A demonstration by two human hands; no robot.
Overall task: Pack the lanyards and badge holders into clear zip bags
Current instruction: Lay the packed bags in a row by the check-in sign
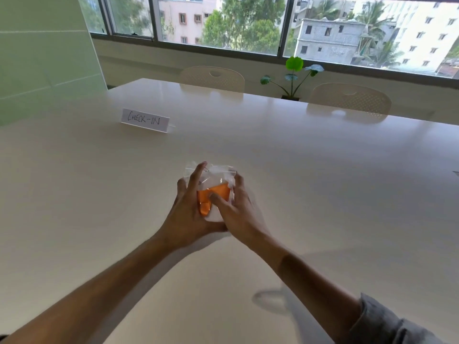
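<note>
A clear zip bag [218, 176] is held above the middle of the white table [323, 194], between both hands. Inside it I see something orange [216, 192], most likely a folded lanyard, and a white piece below it. My left hand [188, 207] grips the bag's left side, with fingers reaching up toward its top edge. My right hand [236, 207] grips the right side, thumb pressed on the front of the bag. The bag's top edge looks crumpled; I cannot tell if the zip is sealed.
A folded white card reading "CHECK-IN" [145, 120] stands on the table at the far left. Two cream chairs [212, 78] [349, 98] and a small potted plant [294, 75] sit along the far edge, under the windows.
</note>
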